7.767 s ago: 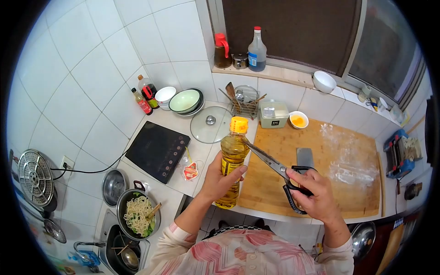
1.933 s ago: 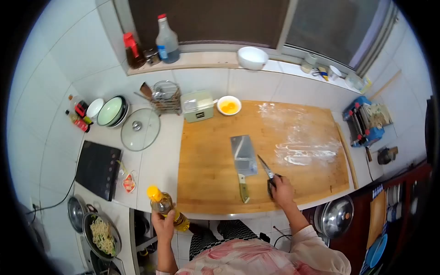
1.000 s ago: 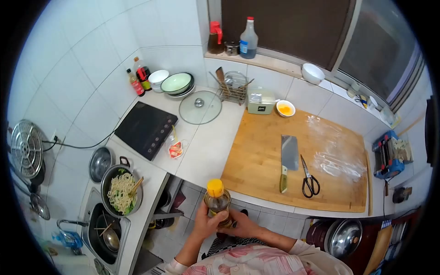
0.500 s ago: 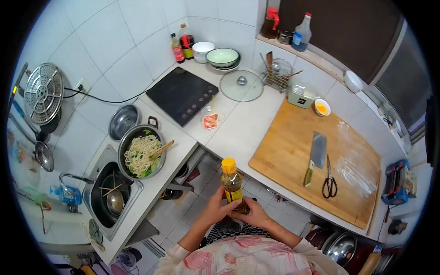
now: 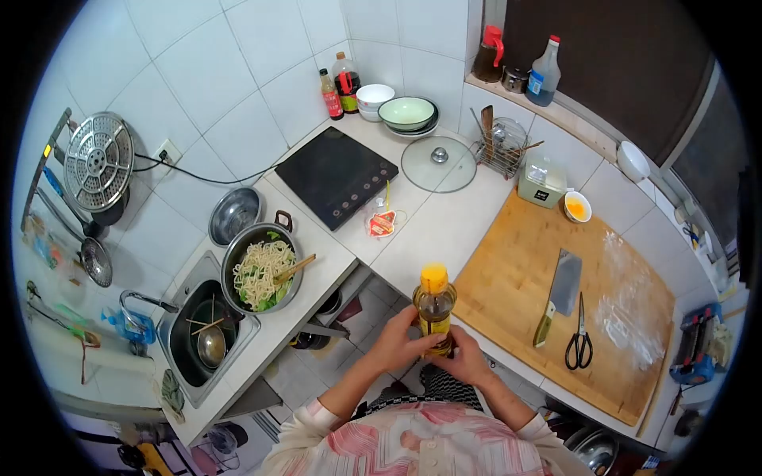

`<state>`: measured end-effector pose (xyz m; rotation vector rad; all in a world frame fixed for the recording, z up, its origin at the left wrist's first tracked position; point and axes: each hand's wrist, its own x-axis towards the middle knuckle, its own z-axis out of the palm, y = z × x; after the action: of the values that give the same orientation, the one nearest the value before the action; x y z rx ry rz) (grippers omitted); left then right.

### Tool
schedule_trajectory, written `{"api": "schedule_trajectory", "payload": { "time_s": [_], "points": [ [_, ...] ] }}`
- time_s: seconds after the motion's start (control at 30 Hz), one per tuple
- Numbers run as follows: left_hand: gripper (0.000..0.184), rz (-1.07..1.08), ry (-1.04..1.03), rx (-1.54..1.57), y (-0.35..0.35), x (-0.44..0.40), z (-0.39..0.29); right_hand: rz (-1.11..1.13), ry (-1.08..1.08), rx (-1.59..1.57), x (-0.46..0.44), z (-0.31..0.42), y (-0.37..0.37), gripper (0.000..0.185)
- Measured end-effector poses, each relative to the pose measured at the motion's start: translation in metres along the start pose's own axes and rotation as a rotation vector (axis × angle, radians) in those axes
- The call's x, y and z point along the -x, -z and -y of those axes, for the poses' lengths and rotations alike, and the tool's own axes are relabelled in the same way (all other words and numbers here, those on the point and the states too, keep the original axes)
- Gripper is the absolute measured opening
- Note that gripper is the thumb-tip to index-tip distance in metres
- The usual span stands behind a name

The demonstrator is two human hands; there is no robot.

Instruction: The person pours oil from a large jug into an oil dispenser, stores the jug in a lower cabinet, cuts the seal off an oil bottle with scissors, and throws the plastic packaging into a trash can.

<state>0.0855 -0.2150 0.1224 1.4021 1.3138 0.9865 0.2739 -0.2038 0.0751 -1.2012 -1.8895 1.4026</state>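
An oil bottle with a yellow cap (image 5: 434, 305) stands upright between my hands in front of my body. My left hand (image 5: 403, 341) is wrapped round its left side, thumb across the label. On the other side, my right hand (image 5: 463, 357) holds the lower part of the bottle; some of its fingers are hidden. Black-handled scissors (image 5: 579, 343) lie on the wooden board (image 5: 500, 270), beside a cleaver (image 5: 564, 285) with a green handle.
A pot of noodles and greens (image 5: 263, 274) sits at the left near the sink (image 5: 190, 381). Behind are a black induction cooker (image 5: 333, 174), a glass lid (image 5: 439, 165), stacked bowls (image 5: 407, 114) and a small bowl of egg (image 5: 577, 207). White powder marks the board's right side.
The scissors went from my right hand onto the board. My right hand has joined my left on the bottle. The view has turned left toward the pot and sink.
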Motion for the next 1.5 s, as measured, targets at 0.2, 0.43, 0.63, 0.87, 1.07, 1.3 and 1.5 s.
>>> {"api": "schedule_trajectory", "payload": {
  "time_s": [0.2, 0.43, 0.63, 0.87, 1.07, 1.3, 1.5],
  "points": [
    [0.047, -0.027, -0.048, -0.218, -0.01, -0.076, -0.033, -0.081, 0.125, -0.018, -0.045, 0.01, 0.064, 0.055],
    [0.043, -0.004, -0.262, 0.045, -0.014, -0.168, -0.071, -0.198, 0.217, 0.189, -0.103, 0.029, 0.134, 0.061],
    [0.045, -0.026, -0.282, 0.082, 0.017, -0.256, -0.086, -0.248, 0.224, 0.169, -0.158, 0.043, 0.187, 0.058],
    [0.041, -0.175, -0.325, -0.008, 0.08, -0.383, -0.079, -0.359, 0.147, 0.203, -0.23, 0.037, 0.265, 0.039],
    [0.044, -0.227, -0.428, -0.141, 0.12, -0.476, -0.108, -0.445, 0.116, 0.076, -0.329, 0.04, 0.323, 0.032],
    [0.045, -0.215, -0.42, -0.126, 0.14, -0.541, -0.118, -0.692, -0.058, -0.124, -0.423, 0.04, 0.361, 0.024],
    [0.043, -0.158, -0.364, 0.058, 0.145, -0.558, -0.104, -1.059, -0.071, -0.224, -0.448, 0.031, 0.381, 0.033]
  ]
}}
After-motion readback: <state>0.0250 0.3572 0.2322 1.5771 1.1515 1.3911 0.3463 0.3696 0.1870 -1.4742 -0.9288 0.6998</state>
